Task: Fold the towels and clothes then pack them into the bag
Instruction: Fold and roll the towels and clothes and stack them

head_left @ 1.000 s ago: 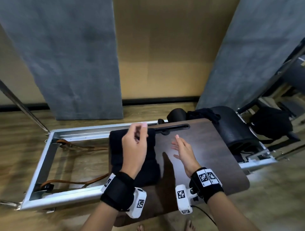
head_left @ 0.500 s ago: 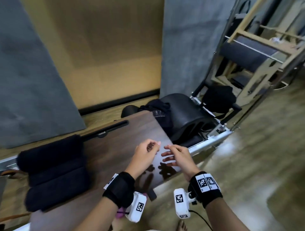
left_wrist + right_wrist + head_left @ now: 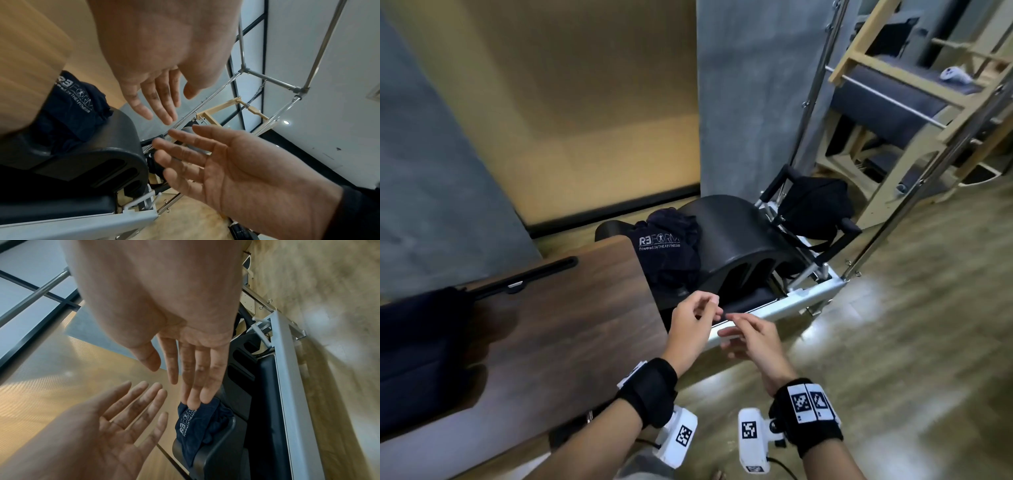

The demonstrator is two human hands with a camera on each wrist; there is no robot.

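Head view: folded dark towels [image 3: 424, 346] stacked at frame left on the wooden board [image 3: 571, 329]; crumpled printed garment [image 3: 667, 246] at centre unfolded; black bag [image 3: 813, 209] upper right, apparently unpacked.
Left hand [image 3: 693, 329] and right hand [image 3: 755, 342] empty, fingers loosely extended; wrist views confirm bare palms, omit stack.

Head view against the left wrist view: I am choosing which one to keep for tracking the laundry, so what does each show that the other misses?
Only the head view shows the folded dark towel on the wooden board and the black bag on the frame behind. Only the left wrist view shows both palms, fingers straight and holding nothing. Both show the left hand, the right hand and the crumpled navy printed garment on the black arc barrel.
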